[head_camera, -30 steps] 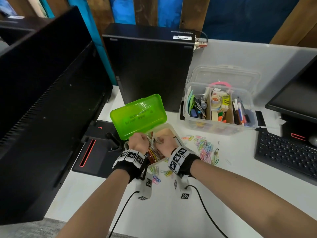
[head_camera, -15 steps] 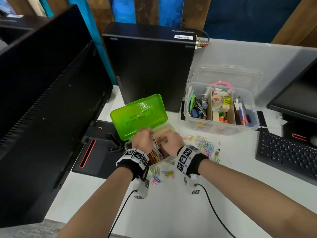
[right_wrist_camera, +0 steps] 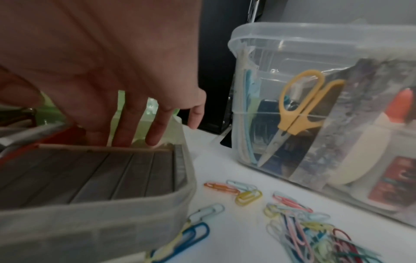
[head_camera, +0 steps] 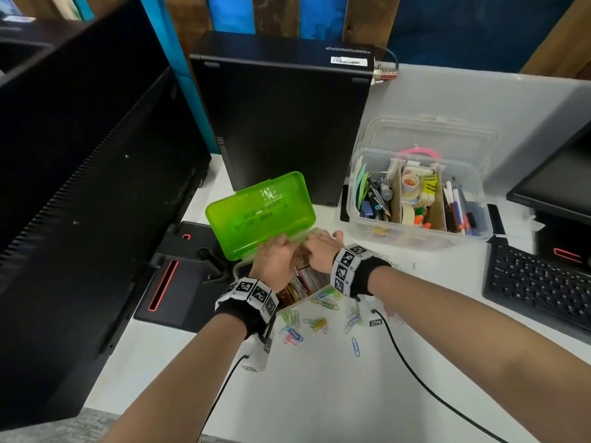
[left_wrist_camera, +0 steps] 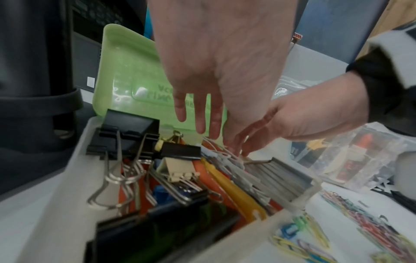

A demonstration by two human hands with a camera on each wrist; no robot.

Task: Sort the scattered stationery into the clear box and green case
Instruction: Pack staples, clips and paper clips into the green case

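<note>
I am watching both hands working inside the green case [head_camera: 260, 215], which is standing open on the bench [head_camera: 319, 394] just in front of the black computer tower [head_camera: 281, 123]. My left hand [left_wrist_camera: 216, 58] is hovering over the case with straight, spread fingers and is holding nothing. My right hand [right_wrist_camera: 108, 58] is also open, and its fingertips [right_wrist_camera: 155, 140] are pressing down at the far end of the grey block of staples [right_wrist_camera: 94, 170] in the right part of the case. The case is already looking very full: big binder clips [left_wrist_camera: 126, 131] are standing higher than its rim, so I am thinking the lid may not close, or it may push something out. Many coloured paper clips [head_camera: 315, 321] are still lying on the bench beside the case, and my wrists are passing right above them, so I am risking to sweep some away. The clear box [head_camera: 415, 199] is standing well apart to the right, already holding scissors, pens and tape.
</note>
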